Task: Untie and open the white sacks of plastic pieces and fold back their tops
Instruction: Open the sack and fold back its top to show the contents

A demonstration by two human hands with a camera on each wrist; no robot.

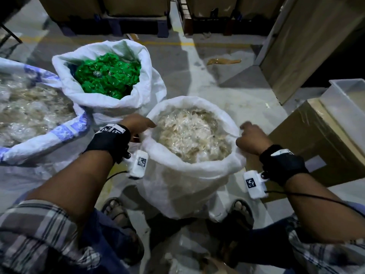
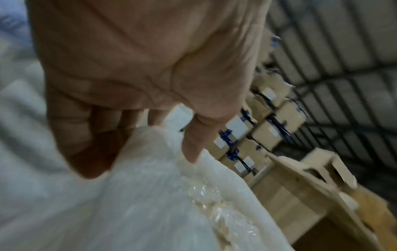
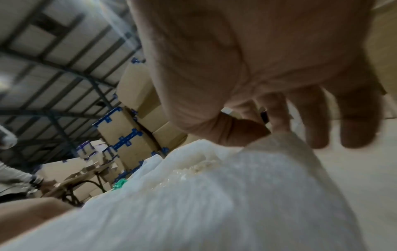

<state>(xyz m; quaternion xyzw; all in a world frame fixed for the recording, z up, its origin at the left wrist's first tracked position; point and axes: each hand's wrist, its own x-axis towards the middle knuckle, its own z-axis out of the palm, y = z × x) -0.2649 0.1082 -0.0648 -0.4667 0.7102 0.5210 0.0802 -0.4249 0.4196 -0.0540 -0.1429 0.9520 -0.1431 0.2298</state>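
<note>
Near sack [image 1: 189, 175] standing upright on the floor between the feet, already untied and open, pale clear plastic pieces [image 1: 189, 135] showing inside. Rim mostly rolled outward into a thick cuff.

Left hand [image 1: 136, 123] gripping the left side of the rim: in the left wrist view, fingers [image 2: 86, 129] curled over the outside of the fabric, thumb [image 2: 193, 144] pressing on the inner side. Right hand [image 1: 250, 138] clamped on the right side of the rim; right wrist view shows thumb and forefinger pinching a fold, the outer fingers [image 3: 356, 129] hanging clear of it. Opposite grips probably there to hold the mouth taut so the cuff rolls down evenly without tipping the load. Judged step: finishing the fold-back on this sack.

Second sack [image 1: 122, 95] just behind-left, touching the near one, top already folded back, green plastic pieces [image 1: 107, 76] exposed. Third sack [image 1: 65, 131] at far left, white with blue print, open, clear pieces inside. All three look done or nearly so.

Cardboard box [image 1: 316, 135] close to the right of the near sack, white tray [image 1: 347, 99] sitting on it. More stacked cartons [image 2: 264, 134] in the background.

Writing: blue print on the third sack too blurred to read. White labels on the cartons illegible. Square black-and-white markers on the wrist units, no readable text. No brand visible.
</note>
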